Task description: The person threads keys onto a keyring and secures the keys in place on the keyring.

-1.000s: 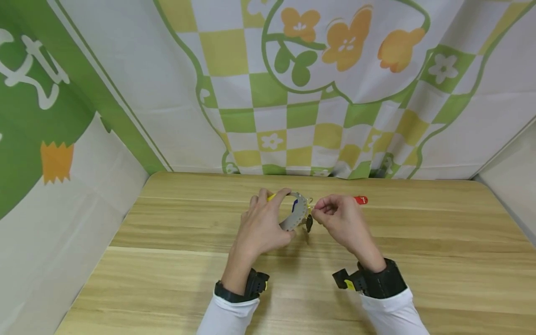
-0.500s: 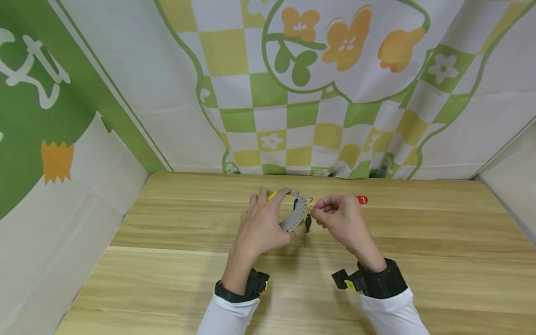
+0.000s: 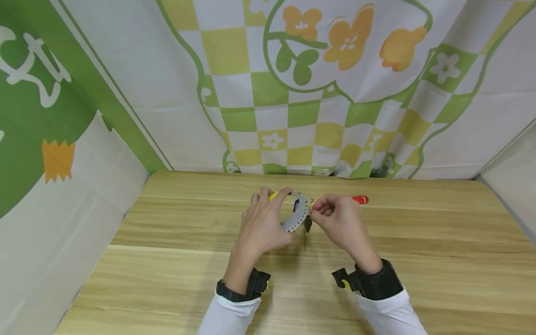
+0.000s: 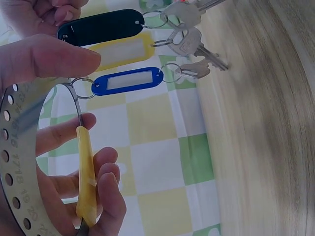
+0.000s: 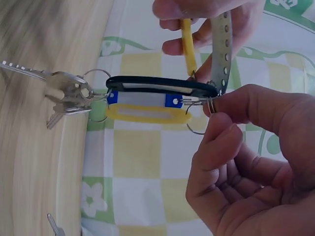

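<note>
My left hand holds a large metal key ring, whose flat grey band has numbered holes. Some of its fingers curl behind the yellow grip of the ring. From the band's edge hang a black key tag, a yellow key tag and a blue key tag, each with metal keys below. At the band's right side, the right hand pinches a small split ring between thumb and forefinger, beside the black tag's end. The fingertips partly hide that ring.
A red key tag lies on the wooden table behind my right hand. One loose-looking key shows on the table in the right wrist view. A checkered curtain hangs along the table's back edge.
The dangling black tag and keys have swung slightly. Both hands keep almost the same place and hold, and the right hand uncovers a little more of the red tag.
</note>
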Demonstrator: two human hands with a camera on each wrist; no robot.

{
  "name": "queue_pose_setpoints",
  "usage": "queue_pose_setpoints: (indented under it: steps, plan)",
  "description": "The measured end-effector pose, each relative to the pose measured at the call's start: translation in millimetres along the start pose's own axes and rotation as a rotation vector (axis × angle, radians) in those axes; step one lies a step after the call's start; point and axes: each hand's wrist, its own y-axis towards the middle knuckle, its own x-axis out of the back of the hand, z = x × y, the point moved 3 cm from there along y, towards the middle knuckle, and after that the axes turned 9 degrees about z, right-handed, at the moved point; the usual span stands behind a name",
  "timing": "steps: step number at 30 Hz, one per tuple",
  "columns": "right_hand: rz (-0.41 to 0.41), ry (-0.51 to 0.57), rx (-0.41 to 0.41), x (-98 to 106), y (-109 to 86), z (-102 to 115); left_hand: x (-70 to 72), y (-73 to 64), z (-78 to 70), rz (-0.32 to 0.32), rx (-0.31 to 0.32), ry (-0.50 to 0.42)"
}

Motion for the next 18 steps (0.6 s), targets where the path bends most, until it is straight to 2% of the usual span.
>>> queue_pose_setpoints:
  steps: [10, 18]
  plan:
    - [-0.056, -0.249, 0.22, -3.5, -1.6, 6.0, -1.6, -0.4, -0.5, 0.016, 0.018, -0.011]
    - [-0.099, -0.339, 0.236, -6.2, -4.2, 9.0, -4.2, 1.1, -1.5, 0.032, 0.035, 0.011]
